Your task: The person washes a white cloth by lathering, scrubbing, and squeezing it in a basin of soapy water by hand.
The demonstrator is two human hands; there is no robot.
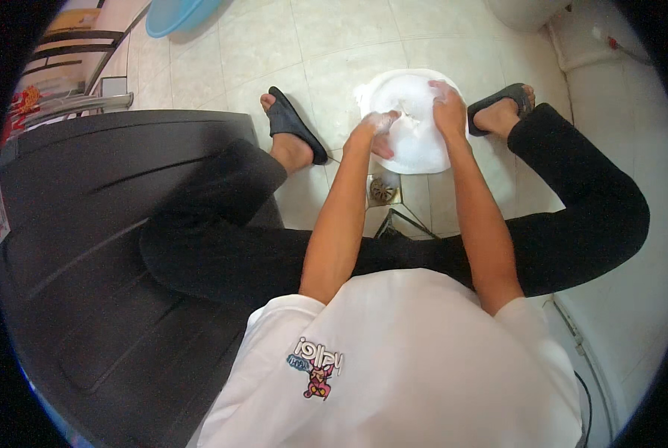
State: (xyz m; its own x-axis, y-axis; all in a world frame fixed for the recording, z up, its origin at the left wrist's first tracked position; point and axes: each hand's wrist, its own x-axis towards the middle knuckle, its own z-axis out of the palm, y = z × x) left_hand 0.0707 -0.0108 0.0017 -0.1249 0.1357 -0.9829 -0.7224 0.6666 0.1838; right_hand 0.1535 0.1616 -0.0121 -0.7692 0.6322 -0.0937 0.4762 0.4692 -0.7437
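Note:
A round white basin (pixel 416 166) stands on the floor between my feet, heaped with white suds (pixel 409 142). My left hand (pixel 379 133) is at the left side of the suds, foam on its skin, thumb apart from the fingers. At the far right part of the foam lies my right hand (pixel 447 107), fingers spread and slightly bent. A small off-white patch (pixel 406 112) shows between the hands; whether it is cloth or foam I cannot tell. Whatever lies under the suds is hidden.
A floor drain (pixel 383 191) sits just nearer than the basin. My feet in dark slippers (pixel 297 127) flank it. A light blue basin (pixel 177 16) is at the far left, a dark grey panelled surface (pixel 110 224) along my left, and a white wall (pixel 610 284) on the right.

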